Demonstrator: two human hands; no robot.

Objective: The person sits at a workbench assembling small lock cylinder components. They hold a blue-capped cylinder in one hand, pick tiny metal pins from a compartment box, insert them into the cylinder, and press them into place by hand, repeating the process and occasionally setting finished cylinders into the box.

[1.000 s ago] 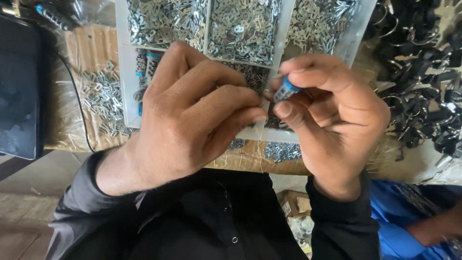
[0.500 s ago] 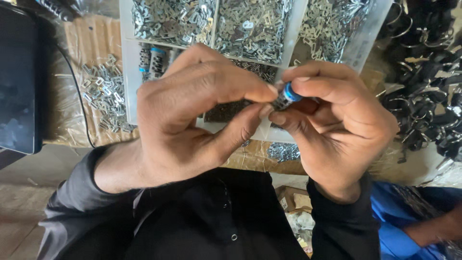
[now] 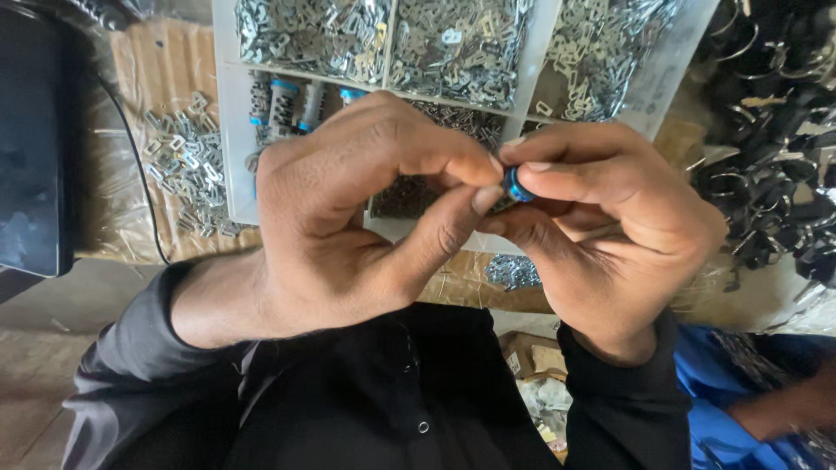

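Observation:
My left hand (image 3: 348,218) and my right hand (image 3: 610,235) meet fingertip to fingertip in the middle of the view. Between them they pinch a small part with a blue end (image 3: 515,184); most of it is hidden by the fingers. My right thumb and forefinger wrap the blue end, and my left thumb and forefinger press on it from the left. Behind the hands lies a white divided tray (image 3: 228,148) filled with several small silvery metal pieces, with a few blue-capped parts (image 3: 283,100) in one compartment.
Loose silvery pieces (image 3: 187,161) lie on brown paper left of the tray. A dark box (image 3: 30,139) stands at the far left. A heap of black metal clips (image 3: 775,148) fills the right. Another person's blue sleeve and arm (image 3: 758,418) show at lower right.
My left fingers have slid from covering the part to pinching its left side, and both hands have shifted slightly right while the blue end stays gripped in my right fingers.

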